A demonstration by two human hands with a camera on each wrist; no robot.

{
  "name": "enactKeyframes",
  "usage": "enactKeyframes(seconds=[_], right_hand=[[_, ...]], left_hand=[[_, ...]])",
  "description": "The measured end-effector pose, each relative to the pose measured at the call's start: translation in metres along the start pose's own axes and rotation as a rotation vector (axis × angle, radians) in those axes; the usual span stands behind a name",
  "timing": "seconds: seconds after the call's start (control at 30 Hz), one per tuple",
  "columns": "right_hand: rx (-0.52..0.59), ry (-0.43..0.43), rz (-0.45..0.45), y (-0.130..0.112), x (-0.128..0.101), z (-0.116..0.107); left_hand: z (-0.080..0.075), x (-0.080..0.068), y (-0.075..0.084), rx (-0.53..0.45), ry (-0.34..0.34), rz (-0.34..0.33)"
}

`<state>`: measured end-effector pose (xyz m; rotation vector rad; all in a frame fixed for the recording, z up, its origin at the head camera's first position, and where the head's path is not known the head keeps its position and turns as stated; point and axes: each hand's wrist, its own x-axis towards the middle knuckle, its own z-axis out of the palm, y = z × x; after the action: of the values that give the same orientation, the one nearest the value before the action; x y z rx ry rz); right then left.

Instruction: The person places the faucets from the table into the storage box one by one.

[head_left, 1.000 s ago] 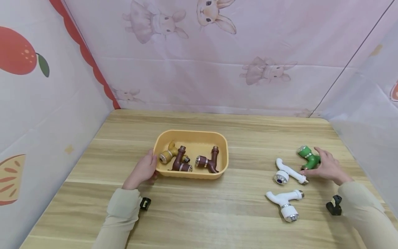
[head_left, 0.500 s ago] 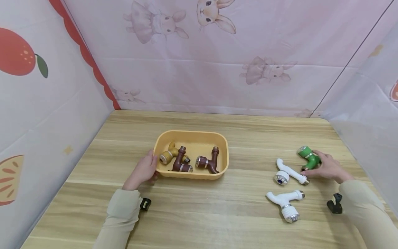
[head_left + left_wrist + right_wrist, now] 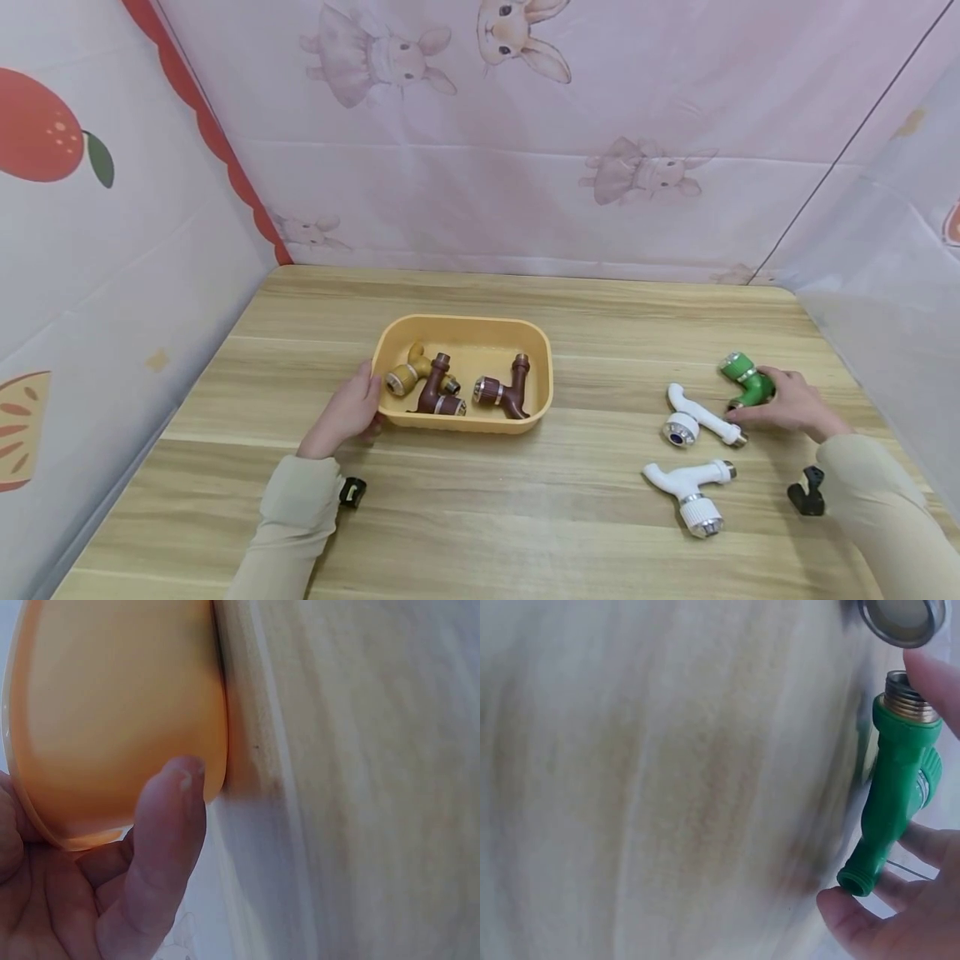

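In the head view, my left hand (image 3: 347, 410) grips the left end of a yellow plastic tray (image 3: 465, 424). The left wrist view has a finger (image 3: 166, 832) against the tray's outer wall, with the rim in the hand. Inside the tray lie a yellow tap (image 3: 402, 379) and two brown taps, one (image 3: 432, 390) beside it and one (image 3: 514, 393) to the right. At the right, my right hand (image 3: 797, 402) holds a green tap (image 3: 752, 387) across its ends: thumb by the threaded inlet, fingers around the spout end (image 3: 855, 879).
Just left of the right hand lies a white tap (image 3: 701, 414), its threaded end near the thumb. A second white tap (image 3: 688, 481) lies closer to the front. Printed cloth walls (image 3: 480, 208) enclose the wooden table (image 3: 525, 517) at the back and sides.
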<state>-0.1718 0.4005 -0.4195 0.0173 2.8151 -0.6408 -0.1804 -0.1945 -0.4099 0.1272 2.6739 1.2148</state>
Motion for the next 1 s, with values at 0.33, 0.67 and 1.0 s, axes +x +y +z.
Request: enactKeyframes(seconds=[0.33,0.67,1.0], right_hand=[[0.008,0.059,0.017,-0.002,-0.003,0.0],[0.05,0.097,0.035,-0.005,-0.01,-0.003],[0.114,0.177,0.063,-0.009,-0.017,-0.003]], left_hand=[[0.001,0.001,-0.001,0.006,-0.001,-0.001],[0.001,0.002,-0.003,0.006,0.001,0.005],[0.002,0.002,-0.004,-0.001,-0.004,0.009]])
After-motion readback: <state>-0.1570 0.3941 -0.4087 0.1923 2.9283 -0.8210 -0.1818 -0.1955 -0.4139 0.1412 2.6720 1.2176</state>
